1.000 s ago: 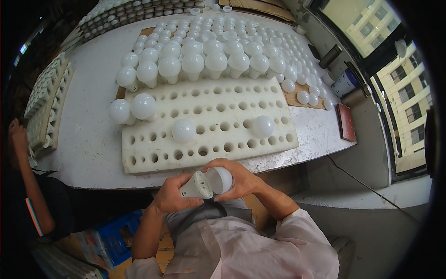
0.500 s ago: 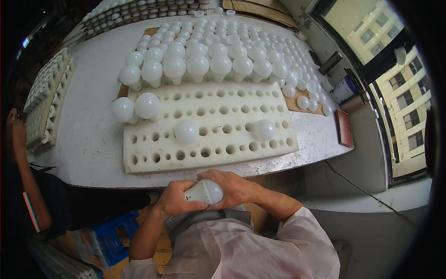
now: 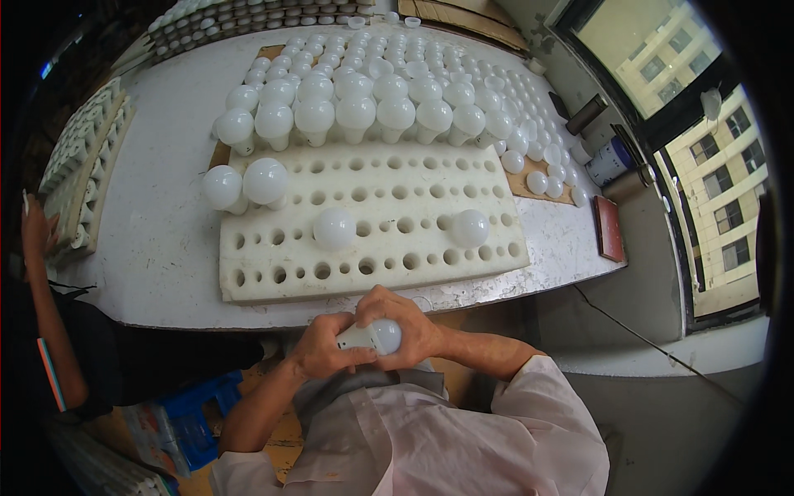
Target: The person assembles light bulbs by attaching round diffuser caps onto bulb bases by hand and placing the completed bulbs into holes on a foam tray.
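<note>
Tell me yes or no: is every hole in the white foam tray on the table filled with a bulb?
No: the white foam tray shows many open holes, with only a few round white bulbs standing in it.

A large grey table (image 3: 157,248) with a rounded edge fills the room's middle. To the right of the table, a dark-framed window (image 3: 695,124) lets in daylight and shows pale buildings outside. Below that window runs a grey wall (image 3: 662,388).

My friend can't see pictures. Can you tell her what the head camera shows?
A person's left hand and right hand hold one white light bulb together, close to the body. Ahead, on a white table, lies a white foam tray full of holes, with a few bulbs standing in it.
</note>
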